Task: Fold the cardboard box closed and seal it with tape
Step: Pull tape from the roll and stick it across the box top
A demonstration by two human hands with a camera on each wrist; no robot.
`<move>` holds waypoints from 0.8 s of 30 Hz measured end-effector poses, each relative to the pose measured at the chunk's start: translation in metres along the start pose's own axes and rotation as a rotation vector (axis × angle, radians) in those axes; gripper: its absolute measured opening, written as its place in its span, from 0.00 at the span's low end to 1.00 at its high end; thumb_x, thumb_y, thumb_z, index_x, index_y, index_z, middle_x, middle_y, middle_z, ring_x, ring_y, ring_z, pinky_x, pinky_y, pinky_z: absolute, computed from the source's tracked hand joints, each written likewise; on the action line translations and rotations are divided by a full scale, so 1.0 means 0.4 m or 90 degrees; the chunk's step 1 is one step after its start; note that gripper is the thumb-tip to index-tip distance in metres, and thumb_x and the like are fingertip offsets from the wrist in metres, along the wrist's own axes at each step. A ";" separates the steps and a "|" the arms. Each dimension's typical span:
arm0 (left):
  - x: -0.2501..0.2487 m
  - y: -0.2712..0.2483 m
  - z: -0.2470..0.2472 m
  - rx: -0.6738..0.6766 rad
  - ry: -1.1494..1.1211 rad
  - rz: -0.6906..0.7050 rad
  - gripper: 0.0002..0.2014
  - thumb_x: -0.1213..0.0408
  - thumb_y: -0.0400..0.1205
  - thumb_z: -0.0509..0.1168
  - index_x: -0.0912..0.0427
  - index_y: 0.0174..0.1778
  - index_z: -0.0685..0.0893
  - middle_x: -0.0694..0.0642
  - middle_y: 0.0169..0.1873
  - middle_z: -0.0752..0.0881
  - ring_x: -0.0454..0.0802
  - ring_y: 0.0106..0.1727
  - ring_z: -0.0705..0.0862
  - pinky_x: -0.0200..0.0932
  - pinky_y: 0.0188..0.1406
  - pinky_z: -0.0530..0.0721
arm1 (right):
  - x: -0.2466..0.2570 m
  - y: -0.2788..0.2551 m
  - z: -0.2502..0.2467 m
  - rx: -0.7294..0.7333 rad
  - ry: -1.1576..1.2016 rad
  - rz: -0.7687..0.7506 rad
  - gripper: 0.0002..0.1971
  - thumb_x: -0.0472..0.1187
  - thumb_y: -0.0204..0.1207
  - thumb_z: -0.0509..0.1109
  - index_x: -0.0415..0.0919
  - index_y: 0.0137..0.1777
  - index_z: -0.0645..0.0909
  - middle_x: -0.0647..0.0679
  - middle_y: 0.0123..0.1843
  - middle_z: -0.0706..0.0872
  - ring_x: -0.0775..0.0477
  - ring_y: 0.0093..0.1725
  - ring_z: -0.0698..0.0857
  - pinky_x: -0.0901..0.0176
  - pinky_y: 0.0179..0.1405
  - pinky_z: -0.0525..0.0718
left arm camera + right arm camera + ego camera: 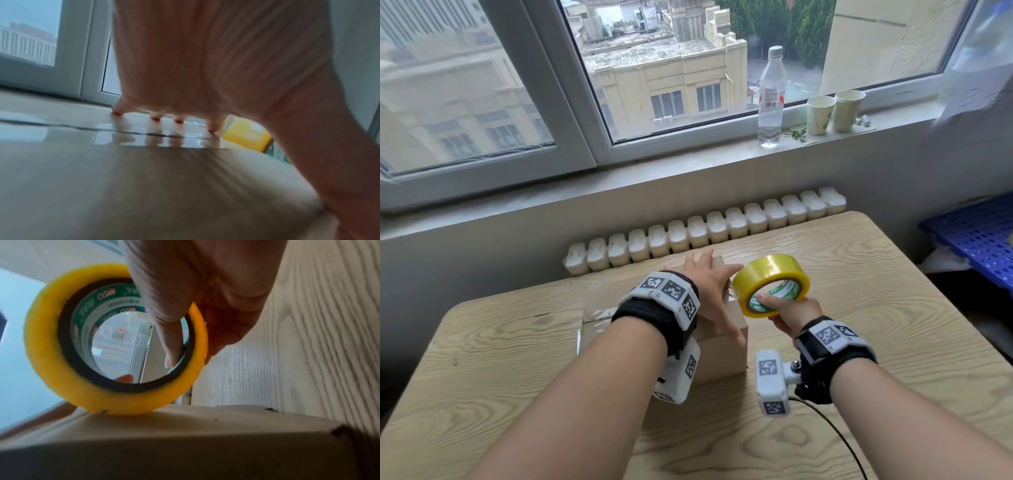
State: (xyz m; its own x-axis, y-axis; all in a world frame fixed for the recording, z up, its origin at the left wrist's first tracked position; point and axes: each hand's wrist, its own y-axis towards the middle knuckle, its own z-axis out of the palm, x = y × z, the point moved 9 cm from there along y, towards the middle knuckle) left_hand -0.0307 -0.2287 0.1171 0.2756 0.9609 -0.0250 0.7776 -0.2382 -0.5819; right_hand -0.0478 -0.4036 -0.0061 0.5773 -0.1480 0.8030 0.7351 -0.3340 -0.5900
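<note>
Cardboard box (722,337) is sitting on the wooden table (517,342), flaps folded down. Left hand (710,286), fingers spread flat, is pressing the top to keep the flaps closed. Right hand (792,313) is gripping the yellow tape roll (770,287) at the box's right edge, likely drawing tape along the seam.

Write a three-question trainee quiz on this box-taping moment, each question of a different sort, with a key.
1. True or false: the left hand lies flat, fingers spread, on the cardboard box.
2. Which hand holds the tape roll? A) left B) right C) neither
3. Fill in: on the windowsill, beside the water bottle, stand two paper ____.

Key: 1 true; 2 B, the right hand grips it, thumb inside the core; 3 cups.
</note>
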 end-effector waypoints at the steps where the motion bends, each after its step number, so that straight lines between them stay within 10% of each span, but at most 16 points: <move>1: 0.004 -0.002 -0.002 -0.004 0.001 -0.001 0.63 0.31 0.53 0.78 0.29 0.79 0.46 0.51 0.84 0.42 0.60 0.85 0.40 0.76 0.75 0.56 | 0.008 -0.001 0.005 0.000 -0.009 -0.009 0.20 0.43 0.57 0.87 0.39 0.42 0.80 0.40 0.38 0.87 0.42 0.39 0.88 0.45 0.52 0.89; 6: 0.000 -0.012 -0.026 -0.095 -0.028 0.010 0.52 0.35 0.55 0.79 0.44 0.74 0.66 0.52 0.71 0.66 0.55 0.76 0.63 0.72 0.70 0.65 | 0.052 -0.002 -0.001 -0.026 -0.037 -0.036 0.19 0.43 0.57 0.87 0.38 0.41 0.81 0.42 0.36 0.87 0.40 0.41 0.88 0.41 0.54 0.88; 15: 0.019 -0.082 -0.212 -0.320 -0.271 0.113 0.43 0.46 0.56 0.81 0.50 0.66 0.71 0.51 0.60 0.69 0.48 0.64 0.72 0.46 0.66 0.76 | 0.288 -0.098 0.039 0.032 0.101 -0.162 0.16 0.47 0.55 0.85 0.40 0.35 0.84 0.45 0.29 0.84 0.47 0.27 0.77 0.51 0.39 0.78; 19: 0.062 -0.127 -0.250 -0.405 -0.415 0.135 0.41 0.57 0.59 0.84 0.53 0.65 0.70 0.52 0.61 0.70 0.45 0.61 0.73 0.38 0.61 0.77 | 0.451 -0.193 0.083 0.105 0.028 -0.316 0.21 0.50 0.52 0.83 0.44 0.45 0.86 0.45 0.41 0.90 0.45 0.37 0.86 0.48 0.42 0.84; 24: 0.128 -0.117 -0.134 -0.389 -0.538 0.111 0.48 0.60 0.57 0.84 0.50 0.72 0.66 0.49 0.64 0.67 0.44 0.65 0.73 0.34 0.59 0.75 | 0.506 -0.290 0.155 0.111 -0.212 -0.478 0.10 0.38 0.73 0.76 0.48 0.48 0.78 0.48 0.45 0.86 0.40 0.51 0.87 0.39 0.54 0.86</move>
State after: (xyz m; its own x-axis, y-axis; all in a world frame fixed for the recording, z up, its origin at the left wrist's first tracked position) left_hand -0.0228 -0.1758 0.1866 0.1107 0.6362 -0.7636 0.9823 -0.1870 -0.0135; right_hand 0.0057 -0.3369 0.2197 -0.0321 0.3469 0.9373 0.9946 -0.0812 0.0641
